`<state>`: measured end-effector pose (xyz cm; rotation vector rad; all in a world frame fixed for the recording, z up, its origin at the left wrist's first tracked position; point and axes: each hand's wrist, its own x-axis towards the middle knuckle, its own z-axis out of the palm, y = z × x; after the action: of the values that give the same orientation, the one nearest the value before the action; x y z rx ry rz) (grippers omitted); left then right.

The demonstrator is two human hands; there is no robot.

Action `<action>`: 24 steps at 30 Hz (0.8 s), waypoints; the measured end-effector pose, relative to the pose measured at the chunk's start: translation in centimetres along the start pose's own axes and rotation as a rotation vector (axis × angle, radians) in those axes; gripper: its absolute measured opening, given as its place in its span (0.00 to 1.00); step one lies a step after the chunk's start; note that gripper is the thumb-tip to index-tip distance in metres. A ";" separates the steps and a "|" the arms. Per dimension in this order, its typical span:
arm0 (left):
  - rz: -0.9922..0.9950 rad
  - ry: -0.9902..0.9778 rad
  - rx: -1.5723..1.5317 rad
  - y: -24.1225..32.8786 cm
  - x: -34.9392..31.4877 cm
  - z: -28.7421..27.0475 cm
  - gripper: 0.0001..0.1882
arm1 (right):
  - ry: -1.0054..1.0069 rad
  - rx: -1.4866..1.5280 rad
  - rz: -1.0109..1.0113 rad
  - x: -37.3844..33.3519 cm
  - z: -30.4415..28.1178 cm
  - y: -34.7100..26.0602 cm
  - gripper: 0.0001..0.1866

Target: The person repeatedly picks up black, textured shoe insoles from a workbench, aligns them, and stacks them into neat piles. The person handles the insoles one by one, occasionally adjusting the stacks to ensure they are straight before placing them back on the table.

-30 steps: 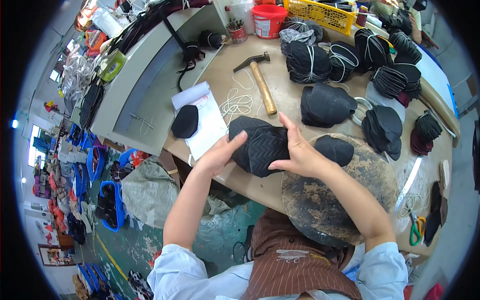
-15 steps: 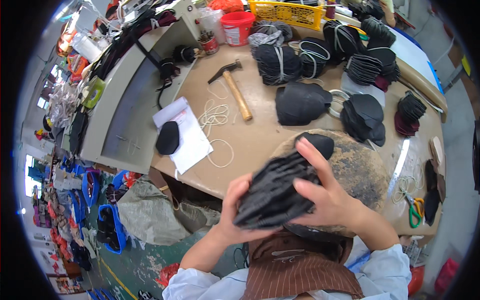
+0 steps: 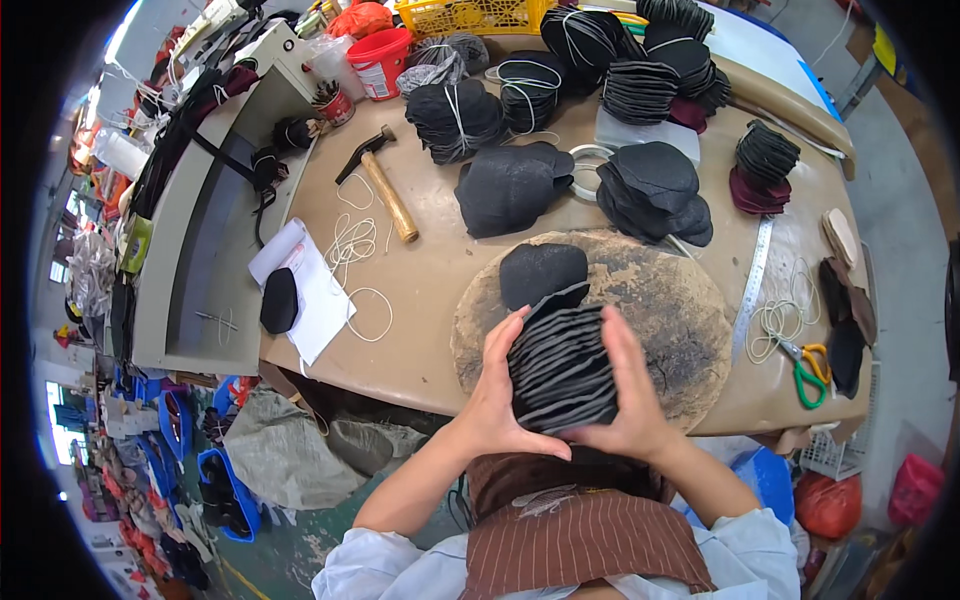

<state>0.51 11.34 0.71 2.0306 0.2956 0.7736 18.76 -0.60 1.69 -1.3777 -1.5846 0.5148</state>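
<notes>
A thick stack of black cut pieces (image 3: 562, 370) is squeezed between my two hands near the front of the worktable, its layered edges facing up. My left hand (image 3: 490, 395) presses on its left side, with the thumb along the bottom. On the opposite side my right hand (image 3: 632, 390) grips it with the fingers pointing away from me. The stack is over the near left part of a worn round block (image 3: 680, 325). Just beyond it, a flat black piece (image 3: 543, 272) lies on the block.
Loose black pieces (image 3: 515, 190) and tied black bundles (image 3: 455, 120) cover the table's far side. A hammer (image 3: 388, 195), tangled cord (image 3: 350, 245) and paper (image 3: 318, 310) lie left. Scissors (image 3: 808, 375) and a metal ruler (image 3: 752, 285) lie right. A red bucket (image 3: 378, 65) stands at the back.
My hands have turned the stack from a slant to more upright, edges up. The right hand has shifted from its top to its right side. The view has swung rightward.
</notes>
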 end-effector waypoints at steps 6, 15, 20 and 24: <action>0.020 0.031 -0.101 -0.2 -1.5 -0.3 0.78 | -0.112 0.036 0.001 0.7 -1.6 0.5 0.65; -0.106 0.096 0.111 -0.5 -0.5 1.1 0.73 | -0.304 -0.412 -0.069 5.4 -1.2 -2.3 0.47; -0.117 0.064 0.160 1.0 -0.7 1.5 0.75 | -0.308 -0.342 -0.076 6.8 -0.1 -2.5 0.41; -0.166 0.166 0.221 0.8 -1.2 2.3 0.72 | -0.145 0.039 -0.108 7.3 -1.7 0.2 0.36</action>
<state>0.99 8.74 0.02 2.1168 0.6619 0.8354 20.88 5.81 5.04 -1.2415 -1.7465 0.5883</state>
